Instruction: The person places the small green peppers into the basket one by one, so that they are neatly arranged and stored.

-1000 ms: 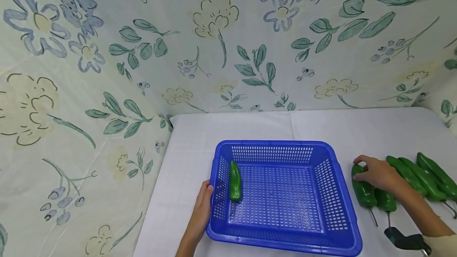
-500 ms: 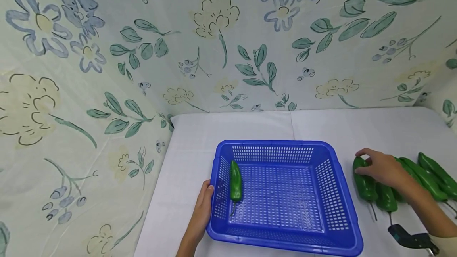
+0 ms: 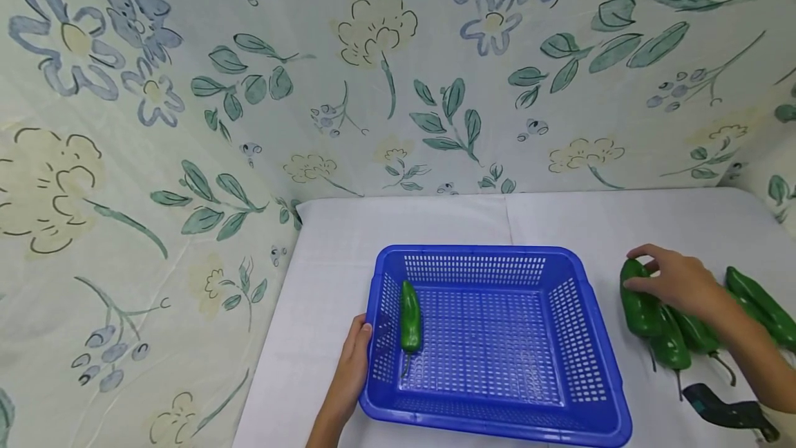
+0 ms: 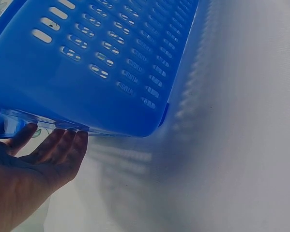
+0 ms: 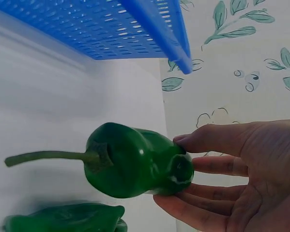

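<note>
My right hand (image 3: 680, 282) pinches a long green pepper (image 3: 640, 313) by its tip end, right of the basket. In the right wrist view this pepper (image 5: 123, 162) is above the white cloth, its stem pointing away from the fingers. My left hand (image 3: 354, 358) holds the left side of the blue plastic basket (image 3: 497, 421). From the left wrist, the fingers (image 4: 74, 152) press against the outside of the basket wall (image 4: 82, 82) with the thumb up at the rim. One green pepper (image 3: 410, 320) lies inside the basket along its left wall.
Several more green peppers (image 3: 671, 348) lie on the white cloth (image 3: 560, 216) to the right, partly behind the right forearm. A black strap-like piece (image 3: 724, 406) sits at the right wrist. Floral fabric (image 3: 398, 88) hangs behind and to the left of the table.
My right hand has moved up and slightly right in the head view, carrying the pepper with it. Another pepper beside it now shows more. The left hand and basket stay put.
</note>
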Motion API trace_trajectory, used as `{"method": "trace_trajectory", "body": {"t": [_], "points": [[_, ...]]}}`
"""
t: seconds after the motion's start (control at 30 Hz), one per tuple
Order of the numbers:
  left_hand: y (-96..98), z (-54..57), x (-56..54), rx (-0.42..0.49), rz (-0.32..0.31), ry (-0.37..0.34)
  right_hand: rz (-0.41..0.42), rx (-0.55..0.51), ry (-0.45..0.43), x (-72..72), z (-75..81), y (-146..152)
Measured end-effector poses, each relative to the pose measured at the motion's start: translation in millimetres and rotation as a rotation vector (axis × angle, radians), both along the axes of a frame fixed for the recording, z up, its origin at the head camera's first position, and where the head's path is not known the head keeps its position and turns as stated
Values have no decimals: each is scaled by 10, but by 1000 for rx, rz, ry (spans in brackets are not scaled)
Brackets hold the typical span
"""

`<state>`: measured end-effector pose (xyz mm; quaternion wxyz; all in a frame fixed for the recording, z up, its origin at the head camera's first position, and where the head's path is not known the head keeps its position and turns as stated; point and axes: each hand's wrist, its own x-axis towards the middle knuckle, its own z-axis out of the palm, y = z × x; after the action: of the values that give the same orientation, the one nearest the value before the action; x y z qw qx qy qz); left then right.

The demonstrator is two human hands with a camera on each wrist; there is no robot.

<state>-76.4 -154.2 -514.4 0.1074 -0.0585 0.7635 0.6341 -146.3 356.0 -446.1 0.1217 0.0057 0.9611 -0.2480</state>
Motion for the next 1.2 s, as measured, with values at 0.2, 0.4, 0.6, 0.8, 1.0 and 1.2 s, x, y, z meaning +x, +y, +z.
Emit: {"method": "trace_trajectory", "body": {"t": [0.2, 0.4, 0.6, 0.8, 1.0, 1.2], "points": [[-5, -5, -1, -8, -3, 1, -1, 15, 26, -9, 117, -25], [-6, -12, -6, -10, 3, -5, 1, -13, 40, -11, 199, -73], [-7, -4, -1, -8, -5, 1, -4, 0, 64, -44, 252, -104], [-12, -9, -6, -4, -2, -4, 3, -5, 85, -68, 315, -155], [-13, -20, -7, -1, -4, -1, 22, -11, 101, -90, 391, -248], [-12, -25, -7, -17, -1, 2, 26, -27, 122, -126, 440, -378]]}}
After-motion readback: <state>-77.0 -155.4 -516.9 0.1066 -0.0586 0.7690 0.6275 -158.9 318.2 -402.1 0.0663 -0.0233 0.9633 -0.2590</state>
